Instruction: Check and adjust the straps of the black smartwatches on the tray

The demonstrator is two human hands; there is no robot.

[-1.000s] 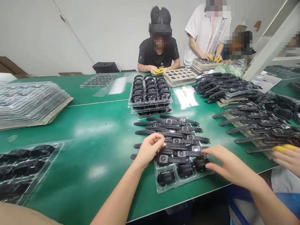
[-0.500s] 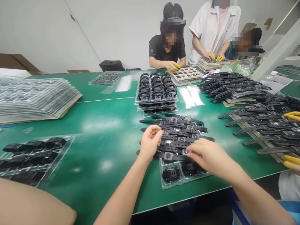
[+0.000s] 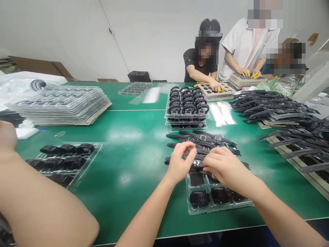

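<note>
Curling over black watches (image 3: 203, 138), left hand (image 3: 180, 163) loosely bent, right hand (image 3: 224, 164) half-closed, any grip unclear.

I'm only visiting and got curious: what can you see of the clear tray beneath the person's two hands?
The tray looks like clear moulded plastic, divided into boxy compartments. It lies flat on the green table, near the front edge. Black watches with curled straps sit in its front row; watches with straps laid out cover its far part, some straps jutting past its sides. The hands partly hide it; whether they touch it is unclear.
</note>
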